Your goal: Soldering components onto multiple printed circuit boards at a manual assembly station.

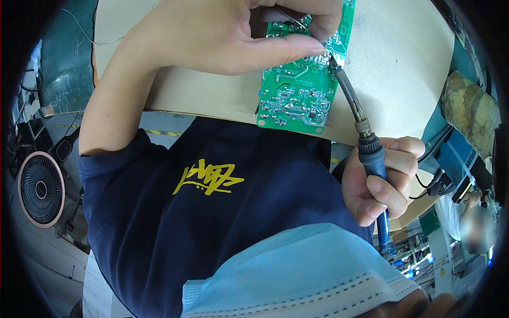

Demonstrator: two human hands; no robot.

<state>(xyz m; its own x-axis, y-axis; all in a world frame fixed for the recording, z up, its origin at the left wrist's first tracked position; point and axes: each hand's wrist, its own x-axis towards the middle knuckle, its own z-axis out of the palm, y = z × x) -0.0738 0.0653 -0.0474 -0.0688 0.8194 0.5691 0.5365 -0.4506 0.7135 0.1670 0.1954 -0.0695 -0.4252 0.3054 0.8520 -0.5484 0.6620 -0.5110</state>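
Note:
A green circuit board (pixel 297 90) lies on the tan work surface, its soldered side with many small silvery joints facing up. My right hand (pixel 384 180) is wrapped round the blue handle of a soldering iron (pixel 347 90). The iron's tip meets the board near its right edge, beside my left fingertips. Over the upper part of the board reaches my left hand (pixel 249 40), thumb and forefinger pinched together on a thin solder wire (pixel 290 17). The hand hides part of the board and most of the wire there; a loose length of wire curves away at the upper left.
The tan board (pixel 392 69) covers a green mat (pixel 66 63). To the right are a blue box (pixel 457 159) with black cables and a brownish wrapped object (pixel 469 111). A round fan (pixel 41 189) stands at the left. Another person, blurred, is at the far right.

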